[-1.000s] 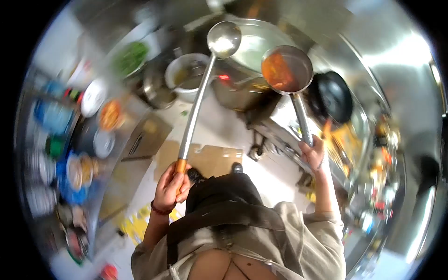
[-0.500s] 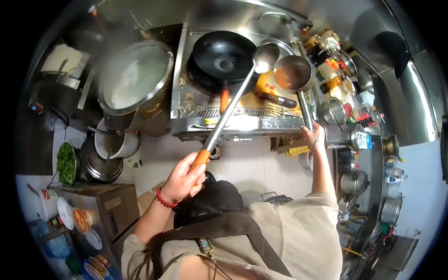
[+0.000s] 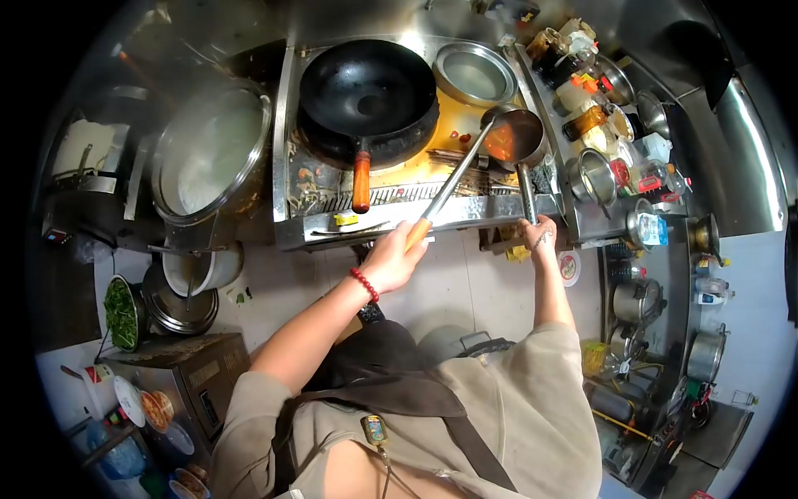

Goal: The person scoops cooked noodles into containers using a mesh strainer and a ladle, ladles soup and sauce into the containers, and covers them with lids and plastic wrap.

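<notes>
My left hand [image 3: 394,259] is wrapped round the wooden end of a long metal ladle [image 3: 455,181]. The ladle's head overlaps the far rim of a small deep saucepan [image 3: 527,143], which has reddish liquid at its bottom. The saucepan's straight metal handle is in the grip of my right hand [image 3: 539,234], over the stove's front edge. To the left, a black wok [image 3: 366,91] with a wooden handle sits on the stove. Behind the saucepan stands a round metal basin [image 3: 475,75] with clear liquid in it.
A dark brush [image 3: 453,156] lies on the stove top [image 3: 391,179], partly behind the ladle. Left of the stove steams a large stockpot [image 3: 253,179]. Sauce bottles [image 3: 586,121] and metal bowls [image 3: 592,176] crowd the right shelf. Greens [image 3: 123,312] fill a bowl at lower left.
The ladle's head has come down from above the basin to the saucepan's rim. My left hand has reached forward and right. The saucepan has shifted slightly left in view.
</notes>
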`<action>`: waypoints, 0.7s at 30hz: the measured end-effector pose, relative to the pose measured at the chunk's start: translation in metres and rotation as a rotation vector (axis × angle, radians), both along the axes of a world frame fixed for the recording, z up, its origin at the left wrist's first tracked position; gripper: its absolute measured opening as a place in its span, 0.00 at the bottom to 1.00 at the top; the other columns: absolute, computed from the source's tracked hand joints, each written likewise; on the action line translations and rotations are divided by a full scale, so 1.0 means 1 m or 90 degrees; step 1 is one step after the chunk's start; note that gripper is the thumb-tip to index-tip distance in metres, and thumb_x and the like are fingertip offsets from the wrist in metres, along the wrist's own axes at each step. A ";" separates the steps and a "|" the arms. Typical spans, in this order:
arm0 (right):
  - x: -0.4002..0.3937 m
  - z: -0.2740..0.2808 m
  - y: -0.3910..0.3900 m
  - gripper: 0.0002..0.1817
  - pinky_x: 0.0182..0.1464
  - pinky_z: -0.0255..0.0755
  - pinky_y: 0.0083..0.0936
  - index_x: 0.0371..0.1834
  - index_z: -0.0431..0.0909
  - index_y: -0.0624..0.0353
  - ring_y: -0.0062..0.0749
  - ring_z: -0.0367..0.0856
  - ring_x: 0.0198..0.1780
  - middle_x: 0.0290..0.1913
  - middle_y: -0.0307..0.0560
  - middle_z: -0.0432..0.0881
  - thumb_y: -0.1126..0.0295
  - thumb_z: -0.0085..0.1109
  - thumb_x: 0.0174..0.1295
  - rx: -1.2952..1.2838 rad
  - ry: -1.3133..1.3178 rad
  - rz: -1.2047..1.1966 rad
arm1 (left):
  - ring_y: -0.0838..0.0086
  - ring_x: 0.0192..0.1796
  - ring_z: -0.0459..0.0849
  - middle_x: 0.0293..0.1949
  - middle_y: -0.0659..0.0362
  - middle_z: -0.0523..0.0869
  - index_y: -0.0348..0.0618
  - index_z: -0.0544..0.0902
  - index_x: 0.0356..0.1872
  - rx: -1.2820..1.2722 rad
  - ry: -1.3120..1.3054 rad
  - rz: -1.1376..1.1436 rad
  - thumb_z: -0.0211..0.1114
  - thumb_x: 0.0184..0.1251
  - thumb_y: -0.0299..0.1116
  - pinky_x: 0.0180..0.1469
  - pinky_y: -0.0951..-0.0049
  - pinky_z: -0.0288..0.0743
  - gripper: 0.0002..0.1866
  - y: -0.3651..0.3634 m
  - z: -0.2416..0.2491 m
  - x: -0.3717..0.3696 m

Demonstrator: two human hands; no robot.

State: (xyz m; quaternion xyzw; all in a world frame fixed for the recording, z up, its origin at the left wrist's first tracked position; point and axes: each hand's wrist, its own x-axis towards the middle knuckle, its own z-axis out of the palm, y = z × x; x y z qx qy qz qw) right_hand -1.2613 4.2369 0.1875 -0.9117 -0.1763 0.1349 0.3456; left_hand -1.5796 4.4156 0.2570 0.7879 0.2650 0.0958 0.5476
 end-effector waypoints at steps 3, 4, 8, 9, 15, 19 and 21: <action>0.001 -0.016 0.003 0.15 0.17 0.62 0.22 0.36 0.75 0.70 0.21 0.71 0.16 0.20 0.43 0.78 0.70 0.66 0.52 -0.023 -0.048 0.009 | 0.48 0.31 0.82 0.30 0.43 0.82 0.39 0.71 0.48 0.051 0.061 0.022 0.57 0.67 0.40 0.34 0.55 0.74 0.16 -0.004 -0.008 0.009; -0.002 -0.016 0.005 0.15 0.17 0.61 0.22 0.37 0.75 0.71 0.21 0.71 0.16 0.20 0.43 0.78 0.70 0.65 0.52 -0.026 -0.052 0.008 | 0.51 0.31 0.83 0.30 0.43 0.83 0.40 0.72 0.48 0.074 0.103 0.021 0.57 0.67 0.40 0.34 0.57 0.74 0.16 -0.005 -0.010 0.011; -0.008 -0.023 0.013 0.22 0.45 0.74 0.32 0.41 0.78 0.76 0.46 0.84 0.38 0.34 0.64 0.83 0.66 0.65 0.50 -0.054 -0.082 -0.005 | 0.45 0.31 0.82 0.25 0.42 0.82 0.43 0.69 0.51 0.097 0.180 0.019 0.55 0.68 0.41 0.34 0.49 0.74 0.17 -0.014 -0.021 0.011; -0.008 -0.023 0.014 0.22 0.45 0.74 0.32 0.41 0.79 0.76 0.47 0.84 0.38 0.34 0.64 0.83 0.66 0.64 0.49 -0.056 -0.063 0.005 | 0.44 0.29 0.82 0.23 0.41 0.81 0.42 0.68 0.51 0.100 0.174 0.019 0.55 0.68 0.41 0.33 0.49 0.74 0.17 -0.016 -0.022 0.009; -0.044 0.033 0.039 0.20 0.43 0.75 0.34 0.38 0.80 0.74 0.48 0.84 0.36 0.31 0.65 0.83 0.65 0.62 0.49 -0.123 -0.071 0.044 | 0.44 0.29 0.81 0.23 0.41 0.81 0.41 0.68 0.50 0.062 0.148 0.038 0.56 0.68 0.40 0.33 0.48 0.73 0.17 -0.024 -0.027 0.003; -0.020 -0.009 0.031 0.19 0.40 0.75 0.34 0.37 0.79 0.73 0.48 0.83 0.32 0.27 0.62 0.82 0.65 0.62 0.49 -0.099 -0.104 0.040 | 0.44 0.31 0.81 0.27 0.42 0.82 0.37 0.66 0.47 0.024 0.141 0.029 0.54 0.68 0.40 0.35 0.49 0.73 0.16 -0.029 -0.026 0.001; -0.017 -0.010 0.032 0.19 0.40 0.75 0.35 0.38 0.79 0.73 0.47 0.84 0.32 0.27 0.61 0.82 0.65 0.63 0.51 -0.108 -0.086 0.045 | 0.45 0.31 0.81 0.26 0.43 0.82 0.37 0.67 0.47 0.012 0.125 0.041 0.54 0.68 0.40 0.35 0.49 0.73 0.17 -0.034 -0.030 0.000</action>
